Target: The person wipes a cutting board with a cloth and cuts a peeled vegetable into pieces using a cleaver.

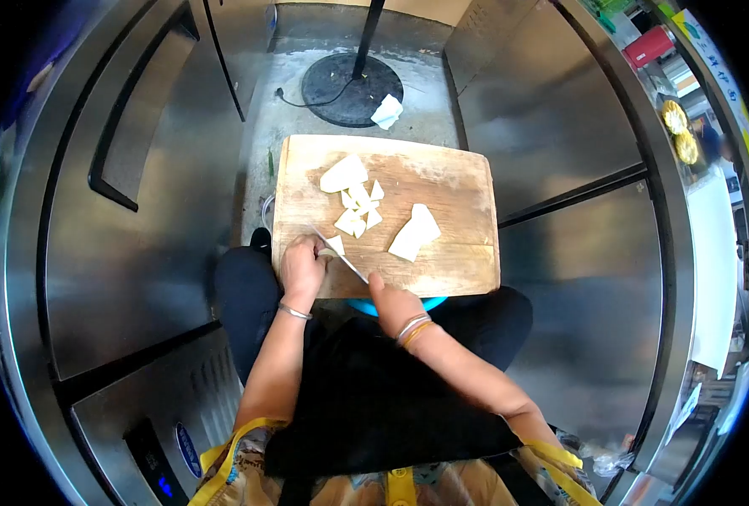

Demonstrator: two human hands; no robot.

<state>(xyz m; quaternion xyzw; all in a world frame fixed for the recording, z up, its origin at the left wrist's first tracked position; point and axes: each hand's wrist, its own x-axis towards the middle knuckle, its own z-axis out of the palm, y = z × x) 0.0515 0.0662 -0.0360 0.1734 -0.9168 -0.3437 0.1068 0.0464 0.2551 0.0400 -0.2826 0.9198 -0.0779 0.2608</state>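
Note:
My right hand point(396, 307) is closed round the handle of a knife point(341, 255), whose thin blade slants up and left over the board. Close against the blade, the curled fingers of my left hand point(302, 268) grip a piece of pale vegetable point(327, 253), partly hidden by them. A small cut wedge point(336, 244) lies on the blade's far side. Farther up the wooden cutting board point(459, 185) are several cut pieces point(361, 200) in a loose heap, beside a larger chunk point(343, 174). Another pale chunk point(414, 233) rests to the right of them.
Steel cabinets point(552, 101) flank the board on both sides. Beyond it, a round black stand base point(324, 84) with a cord and a crumpled white paper point(387, 111) sits on the floor. Beneath the board's near edge shows a blue rim point(433, 304). A shelf at right holds a red can point(649, 46).

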